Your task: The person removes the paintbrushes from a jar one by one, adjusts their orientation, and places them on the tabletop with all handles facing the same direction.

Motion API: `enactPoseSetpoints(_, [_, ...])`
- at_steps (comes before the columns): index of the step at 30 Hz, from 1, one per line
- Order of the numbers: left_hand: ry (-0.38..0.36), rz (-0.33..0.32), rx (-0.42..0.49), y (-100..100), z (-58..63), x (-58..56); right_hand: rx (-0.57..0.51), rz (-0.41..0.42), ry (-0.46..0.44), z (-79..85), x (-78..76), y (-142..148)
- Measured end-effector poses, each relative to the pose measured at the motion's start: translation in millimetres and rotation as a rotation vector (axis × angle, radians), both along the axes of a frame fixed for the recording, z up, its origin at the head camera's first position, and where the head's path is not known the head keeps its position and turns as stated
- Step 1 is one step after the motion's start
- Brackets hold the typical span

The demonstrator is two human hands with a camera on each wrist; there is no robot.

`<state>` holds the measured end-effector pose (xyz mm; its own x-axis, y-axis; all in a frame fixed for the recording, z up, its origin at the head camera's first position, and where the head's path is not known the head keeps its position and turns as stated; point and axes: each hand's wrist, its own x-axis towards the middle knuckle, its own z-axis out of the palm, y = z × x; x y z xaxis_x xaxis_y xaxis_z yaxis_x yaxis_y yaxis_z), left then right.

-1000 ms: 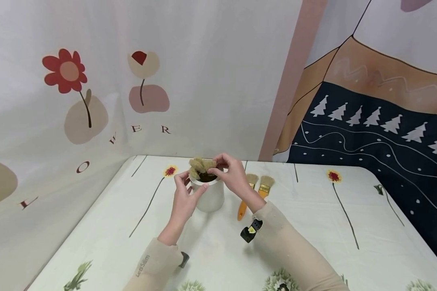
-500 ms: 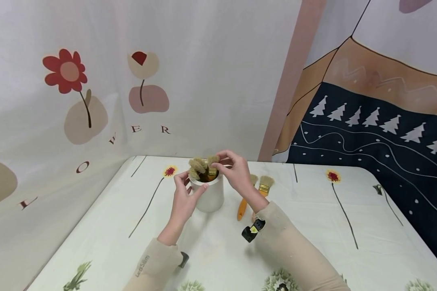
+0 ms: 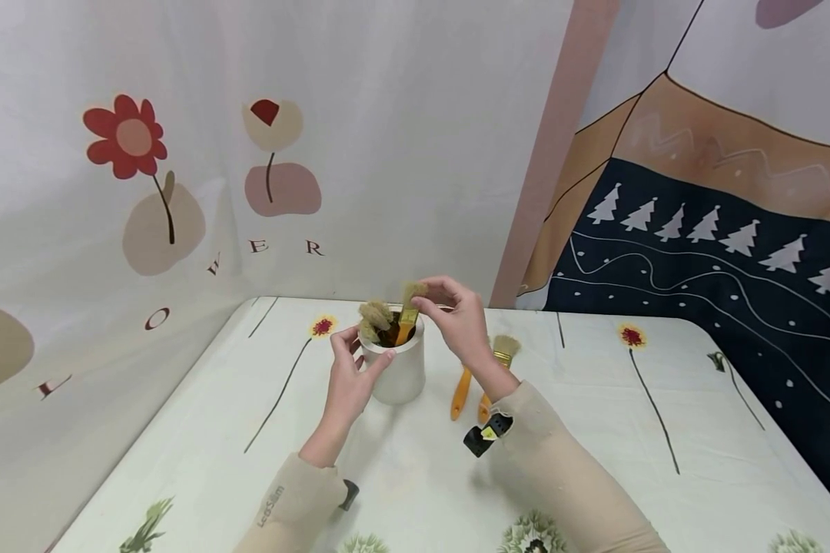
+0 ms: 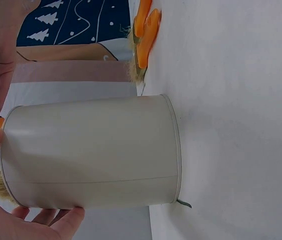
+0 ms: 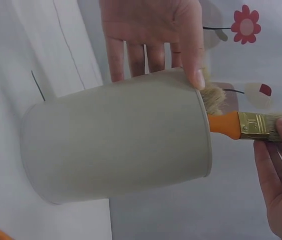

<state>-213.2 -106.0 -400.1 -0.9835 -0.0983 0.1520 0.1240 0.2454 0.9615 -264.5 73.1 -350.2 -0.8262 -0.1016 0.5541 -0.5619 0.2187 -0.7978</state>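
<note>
A pale grey cylindrical pot (image 3: pixel 398 378) stands upright on the table. My left hand (image 3: pixel 351 378) holds it at the left, thumb at the rim and fingers along the side. With thumb and fingertips, my right hand (image 3: pixel 459 321) pinches a paintbrush (image 3: pixel 407 316) by its bristles. In the right wrist view, that paintbrush (image 5: pixel 253 126) shows a gold ferrule and part of its orange handle above the rim; the rest of the handle is hidden inside the pot. Other brush bristles (image 3: pixel 375 318) stick up at the pot's left side.
Right of the pot lie two paintbrushes with orange handles, one handle (image 3: pixel 460 395) partly behind my right wrist and the other brush's bristles (image 3: pixel 506 346) showing beyond it. A white flower-print cloth (image 3: pixel 581 399) covers the table. A printed curtain (image 3: pixel 401 153) hangs behind.
My right hand has risen and shifted slightly right, drawing the pinched paintbrush upward so its ferrule and part of the handle now show. My left hand stays on the pot.
</note>
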Motion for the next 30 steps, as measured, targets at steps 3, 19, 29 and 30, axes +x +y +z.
enactPoseSetpoints(3, [-0.002, -0.004, 0.000, -0.2, 0.4, 0.4, -0.014, -0.012, 0.012, 1.8, 0.0, 2.2])
enactPoseSetpoints(19, [-0.010, -0.002, 0.006, -0.1, 0.4, 0.2, -0.159, -0.076, 0.037, 15.6, 0.4, 12.6])
enactPoseSetpoints(29, [-0.007, -0.003, 0.003, -0.6, 0.9, 0.8, -0.224, -0.114, 0.055, 21.1, -0.8, 21.2])
enactPoseSetpoints(30, [-0.007, -0.001, 0.001, -0.7, 1.0, 0.8, -0.228, -0.115, 0.056, 21.8, -1.4, 22.3])
